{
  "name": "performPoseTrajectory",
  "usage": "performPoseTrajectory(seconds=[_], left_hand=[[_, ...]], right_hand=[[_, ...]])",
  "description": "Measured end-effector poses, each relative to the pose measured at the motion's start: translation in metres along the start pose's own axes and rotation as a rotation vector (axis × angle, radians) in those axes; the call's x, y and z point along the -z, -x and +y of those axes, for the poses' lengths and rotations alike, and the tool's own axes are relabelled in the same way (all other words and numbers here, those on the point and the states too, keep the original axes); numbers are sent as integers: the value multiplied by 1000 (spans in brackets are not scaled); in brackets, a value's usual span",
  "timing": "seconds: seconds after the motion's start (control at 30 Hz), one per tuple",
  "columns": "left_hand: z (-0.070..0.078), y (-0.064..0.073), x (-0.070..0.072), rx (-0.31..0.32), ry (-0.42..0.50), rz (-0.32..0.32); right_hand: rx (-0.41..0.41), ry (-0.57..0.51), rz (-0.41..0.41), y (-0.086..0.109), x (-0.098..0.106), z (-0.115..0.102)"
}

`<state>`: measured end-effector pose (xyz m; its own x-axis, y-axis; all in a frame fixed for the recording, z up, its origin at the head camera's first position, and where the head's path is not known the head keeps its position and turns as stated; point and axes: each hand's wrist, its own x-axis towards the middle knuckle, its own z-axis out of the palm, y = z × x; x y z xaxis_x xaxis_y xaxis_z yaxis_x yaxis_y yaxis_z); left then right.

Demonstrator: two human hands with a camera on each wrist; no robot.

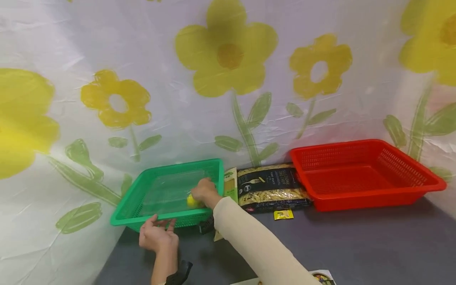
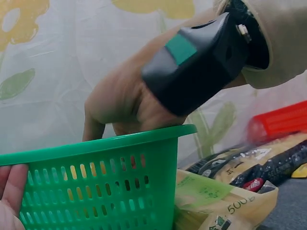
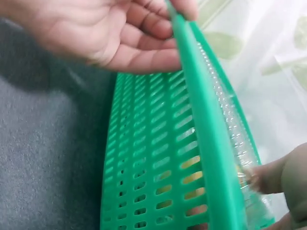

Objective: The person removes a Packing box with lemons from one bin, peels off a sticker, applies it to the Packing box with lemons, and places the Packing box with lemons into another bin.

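Note:
A green slotted basket (image 1: 167,165) stands at the left on a grey table, with a clear plastic sheet lying in it. My right hand (image 1: 204,192), in a cream sleeve, reaches over the basket's right side and grips a small yellow object (image 1: 192,201) near the bottom. In the left wrist view the right hand (image 2: 124,100) dips behind the green rim (image 2: 96,143), a black wrist device above it. My left hand (image 1: 156,235) holds the front rim. In the right wrist view its fingers (image 3: 120,33) curl around that rim (image 3: 201,120).
An empty red basket (image 1: 367,174) stands at the right. Between the baskets lie a dark pasta bag (image 1: 270,186), a green-yellow packet (image 1: 230,184) and a small yellow sachet (image 1: 283,214). A flowered sheet hangs behind and at both sides. A printed card (image 1: 322,277) lies at the near edge.

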<state>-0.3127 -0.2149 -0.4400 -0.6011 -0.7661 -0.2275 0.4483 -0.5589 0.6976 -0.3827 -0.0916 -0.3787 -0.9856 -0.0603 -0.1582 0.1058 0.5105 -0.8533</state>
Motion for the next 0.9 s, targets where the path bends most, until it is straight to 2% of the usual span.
performPoseTrajectory(seconds=[0.17,0.4,0.53,0.63,0.77,0.9], left_hand=[[-4,4,-3,0,-6,12],[-5,3,-2,12,0,16],[-2,-2,3,-3,-1,20],[-3,-3,5,-12,-6,6],[-3,0,4,-11,-10,-26],[-2,2,1,-13,-31,-38]], right_hand=[[44,-239,-47,3,10,5],[100,-479,88,14,11,3],[143,-588,122,22,14,-2],[154,-655,144,32,27,-5],[129,-739,158,49,56,-5],[122,-787,158,68,81,6]])
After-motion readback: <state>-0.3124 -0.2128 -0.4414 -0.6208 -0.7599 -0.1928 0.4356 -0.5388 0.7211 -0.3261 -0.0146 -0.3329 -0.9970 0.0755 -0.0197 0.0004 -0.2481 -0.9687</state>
